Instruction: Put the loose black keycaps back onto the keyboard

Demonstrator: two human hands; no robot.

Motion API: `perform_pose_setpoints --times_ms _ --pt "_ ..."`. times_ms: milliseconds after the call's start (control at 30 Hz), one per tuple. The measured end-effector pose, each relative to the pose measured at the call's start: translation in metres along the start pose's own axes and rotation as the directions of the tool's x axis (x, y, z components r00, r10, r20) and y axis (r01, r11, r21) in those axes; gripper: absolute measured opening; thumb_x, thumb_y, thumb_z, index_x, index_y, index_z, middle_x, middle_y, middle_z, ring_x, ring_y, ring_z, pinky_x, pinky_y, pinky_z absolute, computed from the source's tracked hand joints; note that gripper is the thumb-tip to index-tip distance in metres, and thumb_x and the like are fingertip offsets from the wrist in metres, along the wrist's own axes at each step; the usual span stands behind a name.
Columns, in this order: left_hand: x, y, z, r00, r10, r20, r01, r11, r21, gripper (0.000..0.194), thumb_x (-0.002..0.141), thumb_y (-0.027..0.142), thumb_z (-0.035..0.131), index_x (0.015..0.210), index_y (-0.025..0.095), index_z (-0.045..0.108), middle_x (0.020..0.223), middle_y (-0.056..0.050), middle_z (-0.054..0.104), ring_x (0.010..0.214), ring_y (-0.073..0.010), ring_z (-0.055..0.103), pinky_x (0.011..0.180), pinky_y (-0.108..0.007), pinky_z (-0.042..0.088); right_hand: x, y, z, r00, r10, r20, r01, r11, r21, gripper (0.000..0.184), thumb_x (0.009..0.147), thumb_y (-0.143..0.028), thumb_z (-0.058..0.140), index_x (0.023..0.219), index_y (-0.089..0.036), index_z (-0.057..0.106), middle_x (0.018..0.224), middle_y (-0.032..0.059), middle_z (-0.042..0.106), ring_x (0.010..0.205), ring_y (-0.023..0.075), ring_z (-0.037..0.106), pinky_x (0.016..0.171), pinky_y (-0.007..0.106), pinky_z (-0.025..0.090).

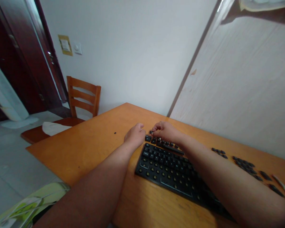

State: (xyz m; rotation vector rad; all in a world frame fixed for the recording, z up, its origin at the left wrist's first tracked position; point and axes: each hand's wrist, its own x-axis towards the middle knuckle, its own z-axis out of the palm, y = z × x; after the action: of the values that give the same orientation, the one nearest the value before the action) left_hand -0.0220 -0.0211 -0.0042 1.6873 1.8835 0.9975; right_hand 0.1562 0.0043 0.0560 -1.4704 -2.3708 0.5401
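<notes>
My right hand (165,131) is bent over a group of loose black keycaps (148,138) behind the keyboard. Its fingertips close on a small black keycap (151,132). Beside it on the left, my left hand (135,135) rests low at the table with its fingers curled; whatever may be in them is hidden. The black keyboard (166,174) lies at an angle below both hands. Keycaps sit on its upper rows, while its lower rows show bare switches. My right forearm covers the keyboard's right part.
More keycaps (247,165) lie in groups on the wooden table (95,148), right of my forearm. A thin white stick-like tool (283,186) is at the right edge. One small black piece (115,133) lies to the left. A wooden chair (84,95) stands beyond the table's left edge.
</notes>
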Motion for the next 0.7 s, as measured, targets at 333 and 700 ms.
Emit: perform_pose_setpoints --times_ms 333,700 --pt "-0.002 0.004 -0.002 1.000 0.002 0.002 -0.002 1.000 -0.001 0.045 0.085 0.034 0.054 0.128 0.026 0.062 0.130 -0.006 0.067 0.116 -0.0255 0.062 0.091 -0.035 0.049 -0.079 -0.029 0.002 0.992 -0.127 0.026 0.126 0.991 0.053 0.006 0.079 -0.028 0.067 0.080 -0.022 0.067 0.072 -0.0016 0.066 0.066 0.0142 0.058 0.059 0.026 0.040" --pt "-0.006 0.009 -0.006 1.000 -0.015 0.016 0.015 1.000 0.014 0.042 0.085 0.030 0.051 0.126 0.027 0.062 0.130 -0.007 0.067 0.115 -0.0254 0.063 0.092 -0.035 0.048 -0.111 -0.050 0.023 0.982 -0.180 -0.058 0.168 0.971 -0.167 0.005 0.083 -0.030 0.070 0.085 -0.026 0.070 0.086 0.0023 0.066 0.087 0.0220 0.057 0.079 0.035 0.044"
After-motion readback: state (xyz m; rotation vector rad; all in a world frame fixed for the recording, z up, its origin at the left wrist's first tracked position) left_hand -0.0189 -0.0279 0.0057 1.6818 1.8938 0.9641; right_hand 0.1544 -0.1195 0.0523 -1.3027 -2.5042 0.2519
